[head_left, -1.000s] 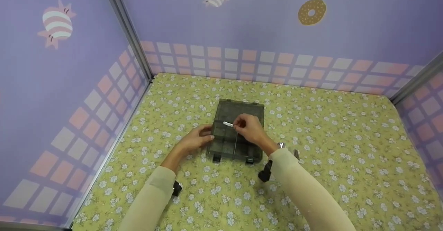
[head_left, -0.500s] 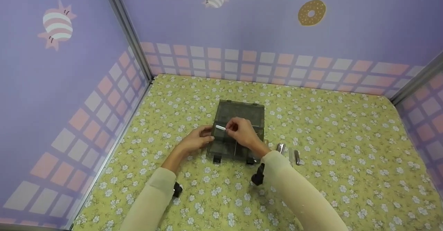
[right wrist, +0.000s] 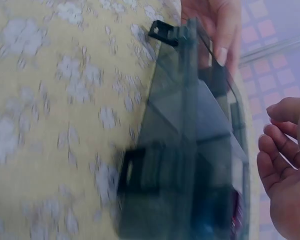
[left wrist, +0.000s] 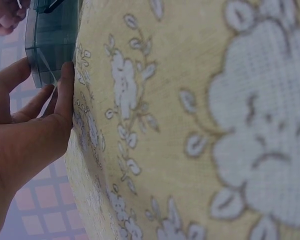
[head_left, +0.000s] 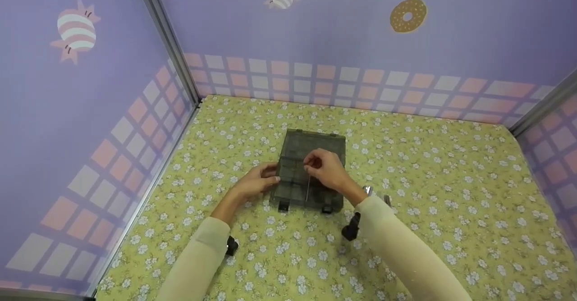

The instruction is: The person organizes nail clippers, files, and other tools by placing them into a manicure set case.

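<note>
By the left hand [head_left: 253, 183], the grip is clamped on the left side of the box [head_left: 315, 143]: the thumb is laid over the rim, and the fingers are set against the outer wall, close to the tabletop [head_left: 451, 179]. Above the box, the right hand [head_left: 328, 168] is held palm inward and apart from it, its fingers loosely curled; the tips of thumb and forefinger are brought near each other, with nothing seen between them. Both wrists are angled inward, and both forearms are covered by cream sleeves [head_left: 196, 251].

The dark, see-through box is placed at mid-tabletop, its two latches [head_left: 283, 206] turned toward the person. Its inside is parted by a divider [head_left: 309, 188]. To its right, a shiny item [head_left: 368, 190] and a grey item [head_left: 387, 199] are partly hidden by the right arm. The purple wall [head_left: 315, 26] is printed with a doughnut [head_left: 408, 15] and striped sweets [head_left: 77, 31].
</note>
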Demonstrator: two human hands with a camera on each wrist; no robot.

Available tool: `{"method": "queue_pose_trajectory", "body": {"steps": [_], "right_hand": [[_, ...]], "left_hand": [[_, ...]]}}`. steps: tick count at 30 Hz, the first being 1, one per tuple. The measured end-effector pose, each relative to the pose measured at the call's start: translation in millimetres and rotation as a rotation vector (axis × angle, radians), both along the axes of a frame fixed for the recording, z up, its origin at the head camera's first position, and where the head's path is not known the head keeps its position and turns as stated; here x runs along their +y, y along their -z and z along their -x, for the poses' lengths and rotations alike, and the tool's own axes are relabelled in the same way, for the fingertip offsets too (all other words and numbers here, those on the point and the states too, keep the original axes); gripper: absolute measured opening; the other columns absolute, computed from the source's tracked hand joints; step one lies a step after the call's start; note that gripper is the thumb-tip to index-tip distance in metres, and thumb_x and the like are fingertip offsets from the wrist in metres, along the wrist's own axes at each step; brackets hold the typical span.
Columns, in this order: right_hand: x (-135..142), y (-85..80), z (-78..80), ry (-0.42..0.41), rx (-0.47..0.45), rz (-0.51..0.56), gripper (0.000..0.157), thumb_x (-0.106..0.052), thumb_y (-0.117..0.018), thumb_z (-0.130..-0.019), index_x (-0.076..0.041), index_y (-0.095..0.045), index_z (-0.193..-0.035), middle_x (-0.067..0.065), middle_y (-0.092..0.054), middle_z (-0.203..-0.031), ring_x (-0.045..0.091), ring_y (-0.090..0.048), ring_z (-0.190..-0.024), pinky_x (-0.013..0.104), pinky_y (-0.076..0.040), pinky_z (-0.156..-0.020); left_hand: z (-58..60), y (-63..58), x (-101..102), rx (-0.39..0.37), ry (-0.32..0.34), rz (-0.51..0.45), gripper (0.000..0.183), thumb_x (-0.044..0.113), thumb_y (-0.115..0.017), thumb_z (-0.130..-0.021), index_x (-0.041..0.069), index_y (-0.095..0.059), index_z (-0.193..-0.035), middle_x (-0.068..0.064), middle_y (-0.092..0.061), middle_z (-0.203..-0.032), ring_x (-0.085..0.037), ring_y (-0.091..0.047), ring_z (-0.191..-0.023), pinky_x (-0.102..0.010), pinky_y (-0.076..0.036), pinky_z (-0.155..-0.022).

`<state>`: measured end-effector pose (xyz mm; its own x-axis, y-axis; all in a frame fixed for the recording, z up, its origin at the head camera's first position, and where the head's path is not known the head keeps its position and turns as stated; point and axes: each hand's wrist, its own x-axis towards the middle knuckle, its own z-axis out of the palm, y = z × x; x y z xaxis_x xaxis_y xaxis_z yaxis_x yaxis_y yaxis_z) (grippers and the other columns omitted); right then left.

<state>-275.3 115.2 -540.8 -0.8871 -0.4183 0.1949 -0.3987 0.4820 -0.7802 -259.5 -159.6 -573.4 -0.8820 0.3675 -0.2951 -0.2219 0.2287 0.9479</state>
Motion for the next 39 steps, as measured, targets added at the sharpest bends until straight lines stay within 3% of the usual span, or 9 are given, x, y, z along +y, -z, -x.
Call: {"method": "queue_pose_trajectory", "body": {"steps": [9, 15, 28, 39], "right_hand": [[56.2, -12.9, -7.9, -0.012, -0.033, -0.024, 0.013, -0.008, -0.074, -0.101, 0.0, -0.074, -0.111, 0.007, -0.071, -0.102, 0.02, -0.068, -0.089, 0.038, -0.059, -0.08], [90.4, -12.3, -14.3, -0.005, -0.03, -0.051, 0.016, -0.007, -0.074, -0.101, 0.002, -0.073, -0.113, 0.009, -0.071, -0.102, 0.022, -0.068, -0.09, 0.039, -0.06, -0.079], [163.0, 12.9, -35.8, 0.101, -0.049, -0.103, 0.012, -0.002, -0.072, -0.1, 0.003, -0.073, -0.11, 0.01, -0.071, -0.1, 0.022, -0.066, -0.088, 0.033, -0.058, -0.078], [197.8, 29.7, -57.8, 0.163, -0.112, -0.158, 0.008, -0.008, -0.074, -0.101, -0.002, -0.074, -0.107, 0.006, -0.071, -0.096, 0.02, -0.066, -0.085, 0.03, -0.057, -0.074]], "left_hand": [[1.5, 0.8, -1.0, 0.006, 0.021, -0.017, 0.064, 0.016, -0.064, -0.109, 0.007, -0.034, -0.165, -0.016, -0.041, -0.164, -0.033, -0.041, -0.151, -0.048, -0.044, -0.117], [1.2, 1.5, -1.8, 0.0, 0.008, -0.019, 0.065, 0.016, -0.065, -0.108, 0.007, -0.034, -0.165, -0.017, -0.041, -0.164, -0.033, -0.043, -0.15, -0.048, -0.045, -0.117], [-0.1, -0.9, -0.3, 0.01, 0.017, -0.01, 0.066, 0.017, -0.065, -0.108, 0.008, -0.034, -0.166, -0.015, -0.04, -0.165, -0.033, -0.042, -0.151, -0.048, -0.043, -0.118], [3.1, 2.6, -1.7, 0.009, 0.025, 0.013, 0.064, 0.016, -0.064, -0.109, 0.008, -0.036, -0.165, -0.015, -0.039, -0.166, -0.033, -0.04, -0.152, -0.048, -0.044, -0.117]]}}
